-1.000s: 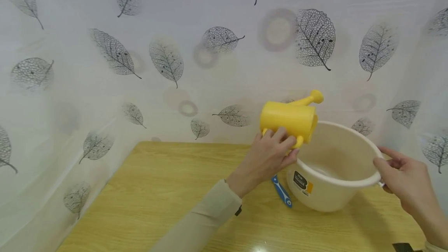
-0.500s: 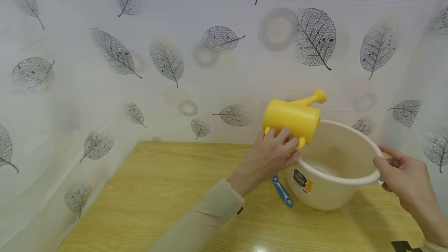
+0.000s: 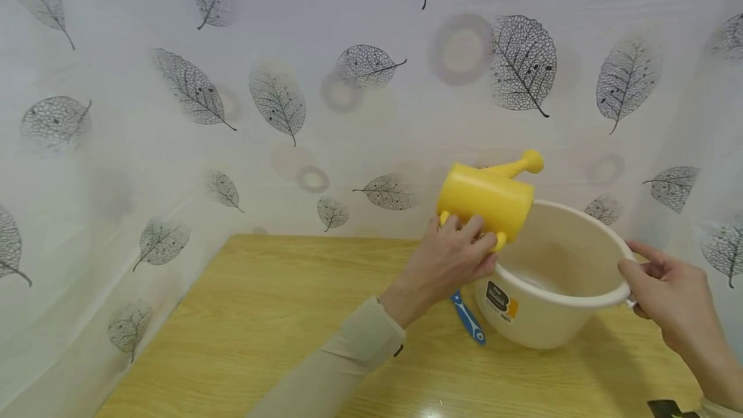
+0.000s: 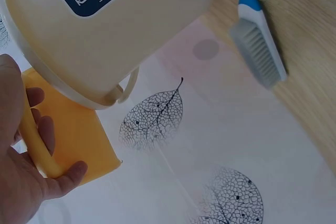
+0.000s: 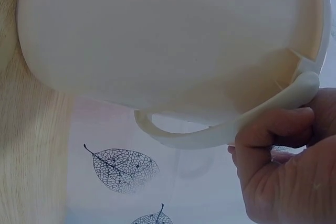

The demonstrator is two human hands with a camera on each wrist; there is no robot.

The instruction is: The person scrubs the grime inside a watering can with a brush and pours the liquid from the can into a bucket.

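My left hand (image 3: 444,260) grips the handle of a yellow toy watering can (image 3: 486,199), its fingers curled round the handle in the left wrist view. The can lies tipped on its side above the left rim of a cream plastic bucket (image 3: 531,324), spout pointing to the upper right. No water shows coming out. On the right, my right hand (image 3: 673,295) holds the bucket's rim, thumb on top; in the right wrist view its fingers curl at the bail handle (image 5: 194,137). A blue and white brush (image 4: 257,40) lies on the table beside the bucket, partly hidden in the head view.
The wooden table (image 3: 278,302) extends to the left of the bucket. A pale curtain-like sheet (image 3: 360,140) with printed leaves stands close behind the table and along its left side. A label (image 3: 502,302) is on the bucket's front.
My left hand has moved slightly right, and the watering can has tipped further down towards the bucket. The right hand and the bucket have stayed nearly still.
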